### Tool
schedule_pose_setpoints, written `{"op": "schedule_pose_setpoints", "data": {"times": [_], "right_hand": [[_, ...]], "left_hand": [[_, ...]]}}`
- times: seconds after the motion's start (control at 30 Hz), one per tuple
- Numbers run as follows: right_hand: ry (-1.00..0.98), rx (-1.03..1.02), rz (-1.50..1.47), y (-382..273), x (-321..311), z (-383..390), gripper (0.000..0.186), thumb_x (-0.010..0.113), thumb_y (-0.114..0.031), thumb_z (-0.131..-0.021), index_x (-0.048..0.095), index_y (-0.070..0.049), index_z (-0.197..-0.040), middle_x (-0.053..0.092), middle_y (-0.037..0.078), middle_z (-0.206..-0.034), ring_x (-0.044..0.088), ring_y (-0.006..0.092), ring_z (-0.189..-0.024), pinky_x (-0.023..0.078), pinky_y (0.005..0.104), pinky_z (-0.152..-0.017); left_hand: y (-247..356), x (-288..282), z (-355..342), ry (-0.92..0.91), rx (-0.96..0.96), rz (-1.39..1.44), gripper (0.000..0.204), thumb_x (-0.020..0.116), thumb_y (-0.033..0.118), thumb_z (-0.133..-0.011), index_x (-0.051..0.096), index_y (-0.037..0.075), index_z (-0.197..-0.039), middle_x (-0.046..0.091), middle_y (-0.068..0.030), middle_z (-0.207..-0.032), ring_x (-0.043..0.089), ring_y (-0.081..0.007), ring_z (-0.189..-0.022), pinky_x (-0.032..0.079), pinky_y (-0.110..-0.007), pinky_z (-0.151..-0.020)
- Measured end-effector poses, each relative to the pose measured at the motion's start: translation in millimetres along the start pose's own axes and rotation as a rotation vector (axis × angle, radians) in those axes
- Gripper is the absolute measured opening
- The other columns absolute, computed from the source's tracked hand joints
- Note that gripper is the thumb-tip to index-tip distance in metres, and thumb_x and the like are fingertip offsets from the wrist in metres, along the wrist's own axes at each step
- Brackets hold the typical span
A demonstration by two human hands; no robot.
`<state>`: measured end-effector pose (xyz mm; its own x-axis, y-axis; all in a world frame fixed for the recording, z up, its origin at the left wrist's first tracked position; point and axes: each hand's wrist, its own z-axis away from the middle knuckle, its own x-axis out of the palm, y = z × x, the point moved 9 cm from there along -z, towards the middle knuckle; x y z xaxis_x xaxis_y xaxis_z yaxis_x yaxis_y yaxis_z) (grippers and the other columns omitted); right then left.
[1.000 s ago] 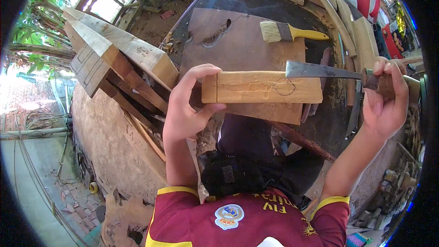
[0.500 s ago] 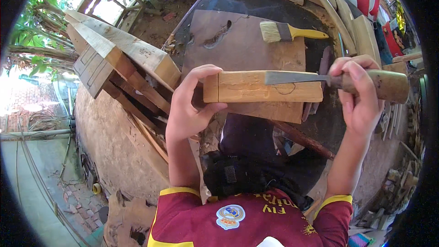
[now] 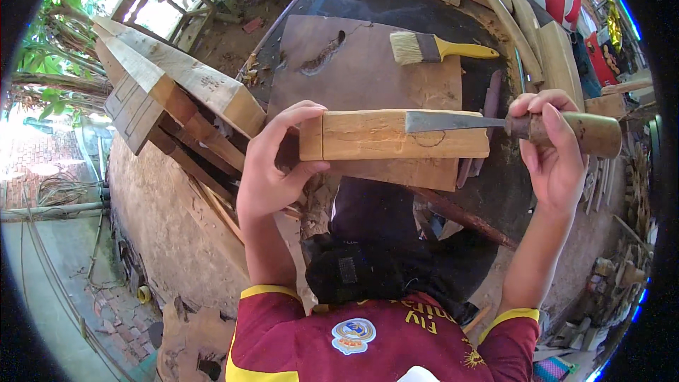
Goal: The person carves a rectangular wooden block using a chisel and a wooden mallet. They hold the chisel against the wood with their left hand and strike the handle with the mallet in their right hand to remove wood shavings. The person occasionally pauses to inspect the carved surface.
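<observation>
My left hand (image 3: 283, 159) grips the left end of a rectangular wooden block (image 3: 361, 143), thumb below and fingers above. A pencil line crosses the block near that end, and a curved mark shows toward its right. In my right hand (image 3: 555, 141) is a wood chisel (image 3: 453, 122), held by its round wooden handle. The flat metal blade points left and lies over the block's upper right half; whether it touches the wood I cannot tell. Under the block lies a brown board (image 3: 368, 78) on the dark tabletop.
A paintbrush (image 3: 442, 48) with a yellow handle lies on the board's far right. A hammer (image 3: 506, 18) with a long wooden handle rests beyond it among timber pieces. Long wooden beams (image 3: 191, 78) lean at the left. A dark stick (image 3: 460, 216) juts out below the board.
The block and my left hand have shifted slightly left. The chisel has moved a little left too, and more of its blade shows. The whole view has drifted slightly.
</observation>
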<state>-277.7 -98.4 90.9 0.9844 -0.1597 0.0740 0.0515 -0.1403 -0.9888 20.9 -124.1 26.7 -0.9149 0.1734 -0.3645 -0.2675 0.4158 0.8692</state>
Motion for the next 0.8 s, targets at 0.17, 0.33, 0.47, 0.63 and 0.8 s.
{"op": "schedule_pose_setpoints", "data": {"times": [0.17, 0.33, 0.47, 0.63, 0.8], "right_hand": [[-0.018, -0.074, -0.096, -7, -18, 9, 0.030, 0.053, -0.025, -0.090, 0.052, 0.000, -0.108, 0.061, 0.017, -0.099, 0.054, 0.0068, -0.059, 0.034, 0.0142, -0.038], [-0.008, -0.065, 0.043, -1, -10, 25, 0.030, 0.064, -0.021, -0.083, 0.054, 0.000, -0.101, 0.062, 0.021, -0.098, 0.052, 0.0083, -0.048, 0.032, 0.0158, -0.035], [0.007, -0.120, 0.085, -5, -4, 30, 0.032, 0.068, -0.017, -0.077, 0.054, 0.001, -0.099, 0.063, 0.023, -0.098, 0.049, 0.0082, -0.044, 0.031, 0.0157, -0.034], [0.091, -0.140, 0.135, -19, -9, 40, 0.029, 0.064, -0.018, -0.080, 0.053, 0.002, -0.098, 0.062, 0.025, -0.099, 0.049, 0.0093, -0.043, 0.034, 0.0167, -0.035], [0.179, -0.225, 0.120, -20, -48, 49, 0.025, 0.055, -0.019, -0.087, 0.051, 0.000, -0.102, 0.059, 0.027, -0.103, 0.049, 0.0118, -0.043, 0.038, 0.0184, -0.038]], "left_hand": [[2, -24, 5, 0.092, 0.039, -0.136, 0.053, 0.072, 0.001, -0.063, 0.056, 0.003, -0.114, 0.059, -0.0125, -0.115, 0.059, -0.0244, -0.102, 0.045, -0.031, -0.085], [30, -30, 26, 0.298, 0.112, -0.600, 0.043, 0.071, 0.005, -0.068, 0.060, 0.004, -0.110, 0.059, -0.0141, -0.117, 0.055, -0.0307, -0.111, 0.043, -0.036, -0.091], [67, 19, 30, 0.145, 0.371, -0.614, 0.039, 0.069, 0.012, -0.073, 0.060, 0.003, -0.110, 0.057, -0.0145, -0.119, 0.052, -0.0341, -0.113, 0.039, -0.042, -0.096], [65, 54, -9, 0.128, 0.198, -0.485, 0.077, 0.076, 0.029, -0.069, 0.039, -0.001, -0.131, 0.054, -0.0150, -0.122, 0.047, -0.0340, -0.118, 0.035, -0.040, -0.100], [49, 51, -8, 0.112, 0.190, -0.466, 0.088, 0.079, 0.026, -0.065, 0.032, -0.001, -0.135, 0.056, -0.0116, -0.114, 0.048, -0.0307, -0.112, 0.035, -0.040, -0.098]]}}
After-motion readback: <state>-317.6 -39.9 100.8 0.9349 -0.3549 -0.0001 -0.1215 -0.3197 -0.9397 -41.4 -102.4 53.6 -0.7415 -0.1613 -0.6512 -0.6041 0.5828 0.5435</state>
